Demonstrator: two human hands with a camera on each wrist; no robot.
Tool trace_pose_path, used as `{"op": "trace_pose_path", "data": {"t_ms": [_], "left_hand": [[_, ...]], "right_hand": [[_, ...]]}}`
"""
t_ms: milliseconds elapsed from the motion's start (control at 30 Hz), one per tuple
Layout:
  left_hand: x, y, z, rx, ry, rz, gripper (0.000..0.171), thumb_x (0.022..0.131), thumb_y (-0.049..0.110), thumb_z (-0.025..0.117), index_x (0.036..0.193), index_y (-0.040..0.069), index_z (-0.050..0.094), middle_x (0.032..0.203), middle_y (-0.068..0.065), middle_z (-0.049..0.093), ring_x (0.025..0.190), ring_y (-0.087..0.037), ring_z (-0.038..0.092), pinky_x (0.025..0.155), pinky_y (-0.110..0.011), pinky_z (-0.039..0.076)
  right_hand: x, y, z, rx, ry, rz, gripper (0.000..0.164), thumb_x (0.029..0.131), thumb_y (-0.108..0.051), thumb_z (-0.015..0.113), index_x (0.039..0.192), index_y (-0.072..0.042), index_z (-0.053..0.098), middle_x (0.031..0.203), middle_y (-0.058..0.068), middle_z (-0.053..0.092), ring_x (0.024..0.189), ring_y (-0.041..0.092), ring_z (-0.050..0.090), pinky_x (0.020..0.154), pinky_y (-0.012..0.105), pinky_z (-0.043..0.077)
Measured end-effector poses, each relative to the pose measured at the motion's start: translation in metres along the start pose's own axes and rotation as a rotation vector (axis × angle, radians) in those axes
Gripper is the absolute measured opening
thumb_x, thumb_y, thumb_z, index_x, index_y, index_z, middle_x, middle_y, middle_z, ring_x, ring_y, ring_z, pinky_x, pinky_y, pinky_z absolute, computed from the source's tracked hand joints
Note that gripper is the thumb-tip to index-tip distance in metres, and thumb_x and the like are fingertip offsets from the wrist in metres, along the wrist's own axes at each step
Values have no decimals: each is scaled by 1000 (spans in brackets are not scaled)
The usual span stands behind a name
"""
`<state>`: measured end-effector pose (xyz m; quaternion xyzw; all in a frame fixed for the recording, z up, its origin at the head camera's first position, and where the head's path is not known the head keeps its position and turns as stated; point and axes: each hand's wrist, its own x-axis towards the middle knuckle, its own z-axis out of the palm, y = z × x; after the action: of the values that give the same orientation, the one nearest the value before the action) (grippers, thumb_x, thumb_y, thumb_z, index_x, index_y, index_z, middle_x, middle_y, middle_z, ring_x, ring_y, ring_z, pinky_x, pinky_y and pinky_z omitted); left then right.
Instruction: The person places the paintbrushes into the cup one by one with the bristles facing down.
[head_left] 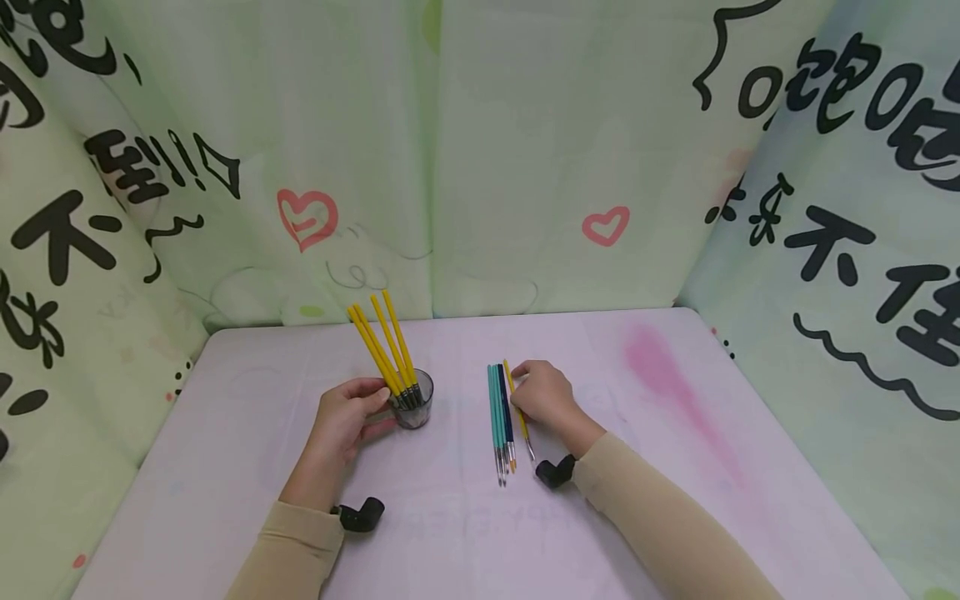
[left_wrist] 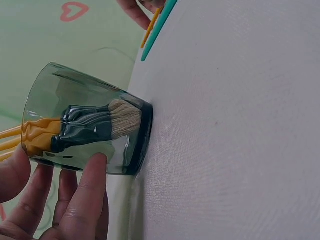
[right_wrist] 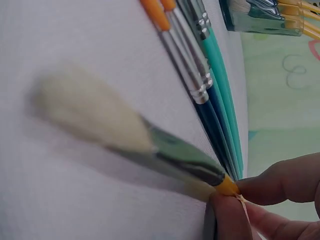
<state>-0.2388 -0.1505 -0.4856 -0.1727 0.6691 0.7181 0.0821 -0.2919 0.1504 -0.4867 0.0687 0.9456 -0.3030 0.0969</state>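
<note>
A tinted clear cup (head_left: 425, 407) stands on the table with several yellow-handled paintbrushes (head_left: 390, 346) in it, bristles down. My left hand (head_left: 341, 421) holds the cup from its left side, the thumb by the rim and handles. Between thumb and fingers, my right hand (head_left: 551, 396) pinches a yellow-handled paintbrush (right_wrist: 185, 162) whose pale bristles point toward me. Immediately left of that hand, teal paintbrushes (head_left: 495, 404) and dark blue paintbrushes (head_left: 506, 404) lie side by side; the blue ones have orange bristles. In the left wrist view, brush bristles (left_wrist: 125, 119) show through the cup wall.
A pale pink cloth covers the table (head_left: 450, 533), with a brighter pink stain (head_left: 660, 367) at the right. Light green curtains (head_left: 510, 150) with black writing and red hearts enclose the back and both sides. A dark wrist-worn device (head_left: 362, 515) sits at the left cuff.
</note>
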Motion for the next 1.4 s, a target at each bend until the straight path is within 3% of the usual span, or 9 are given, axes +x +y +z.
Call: {"op": "trace_pose_path", "data": {"t_ms": [167,467,967,1400], "left_hand": [[0,0,0,-3,-4,3,34,103,8,71,136,1,68,136,-19,66,108,-22,72,94,-45,68],[-2,1,1,-13,-5,4,35,103,9,71,137,0,67,136,-19,66,112,-24,71,97,-46,67],[0,0,-1,-23,-12,-1,34,103,8,71,136,1,68,133,-16,66,108,-21,72,92,-42,69],[0,1,0,-22,-5,-4,34,104,8,70,137,1,67,134,-17,66,107,-19,72,93,-43,68]], "right_hand": [[-2,1,-2,124,-36,57,45,90,-3,62,134,-9,70,81,8,69,50,13,59,47,21,50],[-4,5,-6,305,-30,79,44,95,-3,66,138,-10,67,98,12,64,62,17,59,53,23,57],[-9,-7,-8,509,83,-32,47,97,-3,71,142,-14,63,108,11,62,82,21,62,61,25,64],[-20,-27,-11,707,146,-162,49,95,2,70,141,-15,63,107,9,62,80,28,65,74,44,70]]}}
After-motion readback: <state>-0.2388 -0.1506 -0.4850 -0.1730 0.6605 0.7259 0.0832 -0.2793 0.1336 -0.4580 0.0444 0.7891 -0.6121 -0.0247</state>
